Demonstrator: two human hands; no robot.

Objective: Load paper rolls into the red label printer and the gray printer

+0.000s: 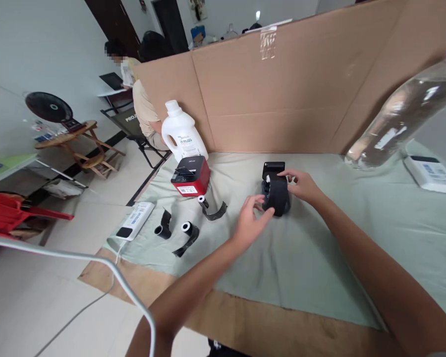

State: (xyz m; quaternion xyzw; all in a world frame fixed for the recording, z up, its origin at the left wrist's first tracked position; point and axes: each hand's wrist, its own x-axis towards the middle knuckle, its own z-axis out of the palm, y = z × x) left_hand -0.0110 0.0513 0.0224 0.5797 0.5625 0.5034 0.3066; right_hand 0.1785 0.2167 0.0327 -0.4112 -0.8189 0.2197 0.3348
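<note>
A small black device (283, 203) with a broad black strip curving over its front stands on the cloth between my hands. Its exact kind is unclear. Behind it a dark flat piece like a raised lid (273, 170) stands up. My left hand (250, 220) is at the device's lower left, fingers apart, thumb pointing toward the strip. At the upper right edge is my right hand (299, 186), its fingers spread and the fingertips at or very near the strip. Contact is hard to make out for either hand.
Several black strip rolls with pale cores (186, 227) lie to the left. Behind them are a red-and-black boxy machine (192, 176) and a white jug (184, 131). A white power strip (136, 221), leaning water bottle (397, 116) and cardboard screen (275, 104) surround the cloth. A person sits beyond.
</note>
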